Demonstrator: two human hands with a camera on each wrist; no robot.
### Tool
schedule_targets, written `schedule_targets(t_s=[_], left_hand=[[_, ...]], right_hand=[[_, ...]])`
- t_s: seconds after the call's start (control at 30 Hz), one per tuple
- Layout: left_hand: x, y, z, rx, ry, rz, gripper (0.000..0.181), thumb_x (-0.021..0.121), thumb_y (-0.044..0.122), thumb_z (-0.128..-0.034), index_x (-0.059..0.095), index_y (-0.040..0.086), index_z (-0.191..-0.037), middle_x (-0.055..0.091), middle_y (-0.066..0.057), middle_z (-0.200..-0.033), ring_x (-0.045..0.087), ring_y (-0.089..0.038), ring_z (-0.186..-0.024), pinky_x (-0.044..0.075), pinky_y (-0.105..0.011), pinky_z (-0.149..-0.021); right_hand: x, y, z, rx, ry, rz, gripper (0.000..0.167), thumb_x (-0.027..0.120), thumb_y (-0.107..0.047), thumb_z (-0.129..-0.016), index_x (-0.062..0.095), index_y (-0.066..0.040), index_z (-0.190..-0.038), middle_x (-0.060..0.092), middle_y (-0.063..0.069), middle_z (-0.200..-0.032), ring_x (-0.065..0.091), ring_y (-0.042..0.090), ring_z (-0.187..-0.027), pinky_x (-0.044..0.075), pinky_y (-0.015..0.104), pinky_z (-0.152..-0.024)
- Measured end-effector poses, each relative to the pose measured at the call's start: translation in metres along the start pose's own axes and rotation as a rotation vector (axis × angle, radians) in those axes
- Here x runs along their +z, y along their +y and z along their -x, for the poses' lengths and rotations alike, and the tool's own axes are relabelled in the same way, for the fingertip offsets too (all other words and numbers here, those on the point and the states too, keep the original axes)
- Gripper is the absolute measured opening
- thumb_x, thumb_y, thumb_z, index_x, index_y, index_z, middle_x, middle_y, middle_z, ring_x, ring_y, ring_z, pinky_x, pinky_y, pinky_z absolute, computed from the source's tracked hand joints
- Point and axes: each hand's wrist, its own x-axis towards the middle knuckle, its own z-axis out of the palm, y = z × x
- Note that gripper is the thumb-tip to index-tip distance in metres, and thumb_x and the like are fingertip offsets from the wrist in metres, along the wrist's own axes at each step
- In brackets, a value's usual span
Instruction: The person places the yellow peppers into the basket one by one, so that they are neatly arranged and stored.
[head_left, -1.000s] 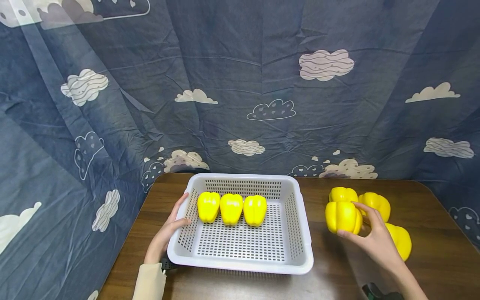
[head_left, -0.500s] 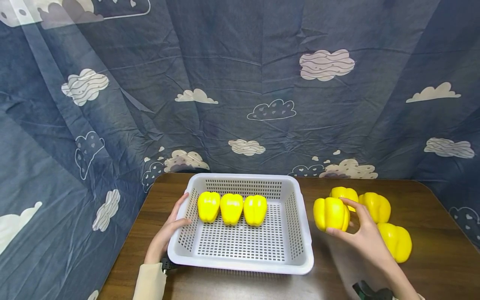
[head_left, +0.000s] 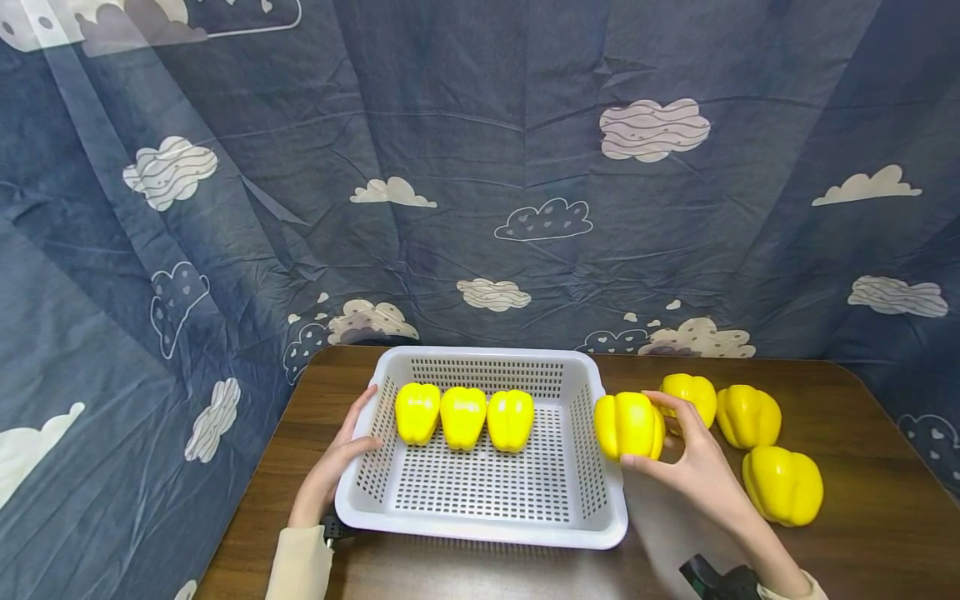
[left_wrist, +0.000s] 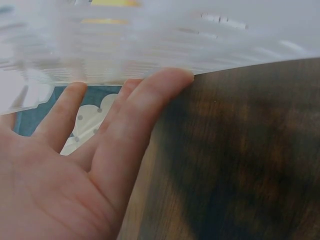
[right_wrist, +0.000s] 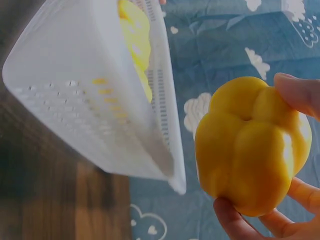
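We count three yellow bell peppers inside the white plastic basket, side by side in a row toward its back left, and we take these as the share already done. One more, the held pepper, is in the person's right grip, pinched between thumb and fingers; in the head view it overlaps the basket's right rim, while the right wrist view shows a gap between the two, so we judge that it is not yet placed. Three loose peppers lie on the brown wooden worktop to the right of the basket, two toward the back edge and one nearer us, and we read them as what is left. By that count we would put the work near its middle. The left grip holds the basket's left rim, thumb over the edge and fingers against the outer wall, which seems to us a steadying hold.
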Motion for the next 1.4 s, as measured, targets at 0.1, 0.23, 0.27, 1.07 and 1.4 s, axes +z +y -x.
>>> schedule_targets(t_s=[0.1, 0.23, 0.27, 1.07, 1.4], left_hand=[[0.0, 0.0, 0.0, -0.002, 0.004, -0.002, 0.082, 0.046, 0.0, -0.0882, 0.008, 0.033, -0.153, 0.003, -0.011, -0.157, 0.026, -0.051, -0.129, 0.04, -0.057, -0.087], [0.001, 0.001, 0.0, -0.008, 0.011, -0.007, 0.081, 0.046, 0.001, -0.0884, 0.009, 0.033, -0.153, 0.003, -0.011, -0.157, 0.026, -0.05, -0.13, 0.04, -0.057, -0.088], [0.001, 0.001, 0.001, -0.009, 0.012, -0.008, 0.081, 0.046, 0.001, -0.0884, 0.009, 0.033, -0.153, 0.003, -0.01, -0.157, 0.026, -0.05, -0.13, 0.04, -0.057, -0.088], [0.0, -0.002, 0.0, -0.004, 0.015, -0.014, 0.08, 0.046, 0.002, -0.0891, 0.009, 0.035, -0.152, 0.003, -0.01, -0.157, 0.028, -0.05, -0.129, 0.041, -0.055, -0.087], [-0.001, -0.002, 0.0, 0.002, 0.011, -0.023, 0.08, 0.046, 0.002, -0.0889, 0.009, 0.033, -0.153, 0.003, -0.011, -0.157, 0.027, -0.051, -0.128, 0.042, -0.055, -0.086]], right_hand=[[0.004, -0.005, -0.003, -0.022, -0.01, -0.011, 0.084, 0.082, -0.025, -0.075, 0.035, -0.005, -0.141, 0.039, 0.017, -0.135, 0.046, 0.033, -0.114, 0.042, 0.027, -0.089], [0.01, -0.012, -0.006, -0.049, -0.023, -0.031, 0.083, 0.082, -0.024, -0.074, 0.037, -0.006, -0.14, 0.041, 0.015, -0.133, 0.047, 0.028, -0.113, 0.044, 0.032, -0.087], [0.012, -0.014, -0.007, -0.054, -0.027, -0.039, 0.083, 0.083, -0.023, -0.074, 0.037, -0.006, -0.14, 0.041, 0.014, -0.133, 0.047, 0.028, -0.113, 0.044, 0.033, -0.087], [0.067, -0.049, -0.018, -0.145, -0.136, -0.168, 0.081, 0.086, -0.022, -0.068, 0.044, -0.012, -0.137, 0.044, 0.011, -0.129, 0.049, 0.031, -0.113, 0.047, 0.049, -0.087], [0.095, -0.068, -0.016, -0.114, -0.19, -0.183, 0.083, 0.088, -0.023, -0.064, 0.047, -0.014, -0.135, 0.045, 0.009, -0.126, 0.048, 0.028, -0.112, 0.049, 0.04, -0.086]])
